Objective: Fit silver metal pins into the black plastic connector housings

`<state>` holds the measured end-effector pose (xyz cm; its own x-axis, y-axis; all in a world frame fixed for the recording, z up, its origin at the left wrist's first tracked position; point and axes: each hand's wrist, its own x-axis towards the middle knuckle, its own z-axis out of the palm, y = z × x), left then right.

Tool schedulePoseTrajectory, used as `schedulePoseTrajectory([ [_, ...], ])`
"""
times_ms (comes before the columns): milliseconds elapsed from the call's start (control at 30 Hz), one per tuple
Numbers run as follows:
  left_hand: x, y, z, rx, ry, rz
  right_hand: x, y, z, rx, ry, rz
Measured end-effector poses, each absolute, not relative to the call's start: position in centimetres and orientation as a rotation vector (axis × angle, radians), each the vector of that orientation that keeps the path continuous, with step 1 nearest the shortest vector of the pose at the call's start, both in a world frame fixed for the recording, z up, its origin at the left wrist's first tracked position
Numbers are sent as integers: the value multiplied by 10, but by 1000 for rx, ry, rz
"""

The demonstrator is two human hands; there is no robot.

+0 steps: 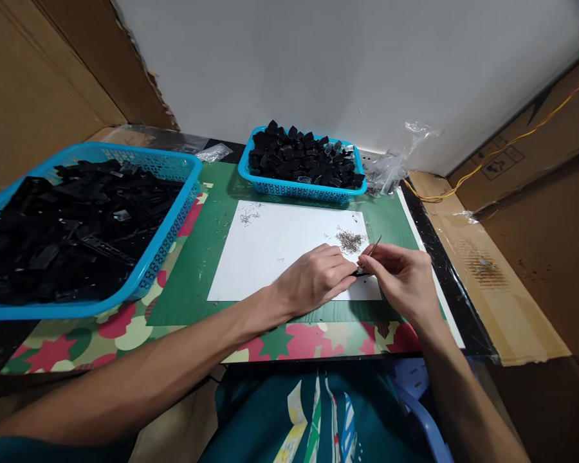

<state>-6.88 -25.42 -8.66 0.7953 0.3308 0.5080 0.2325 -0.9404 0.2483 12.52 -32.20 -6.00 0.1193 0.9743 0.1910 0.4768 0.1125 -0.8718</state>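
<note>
My left hand [321, 276] rests over the front of a white paper sheet [260, 270], fingers closed on a small black plastic part [363, 274], most of it hidden by the fingers. Facing it from the right, my right hand [408, 276] pinches a slim metal tool [376, 244] that looks like tweezers, its upper end sticking out above the fingers. Both hands' fingertips meet at the black part. Just behind them lies a pile of tiny wire pieces [350, 240], perhaps small springs. A looser scatter of thin wire bits [248, 215] is at the sheet's far left corner.
At the left stands a large blue basket [147, 273] of black plastic parts. Another blue basket [299, 190], filled with small black pieces, is behind the paper. Clear plastic bags [386, 170] lie beside it. A green mat [188, 283] covers the table; cardboard [506, 296] flanks the right.
</note>
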Motion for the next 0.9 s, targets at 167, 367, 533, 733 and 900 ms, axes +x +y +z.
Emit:
schedulePoseTrajectory([
  [167, -68, -254, -88, 2709, 462, 832, 123, -326, -58, -1524, -1554, 597],
  [367, -69, -253, -87, 2661, 469, 818, 118, -331, -61, -1544, -1594, 459],
  [533, -68, -251, -89, 2633, 515, 845, 114, -333, -68, -1522, -1533, 406],
  [733, -73, -250, -89, 2467, 597, 1086, 119, -318, -64, -1357, -1168, 530],
  [900, -88, -247, -76, 2177, 920, 1255, 148, -305, -53, -1294, -1118, 289],
])
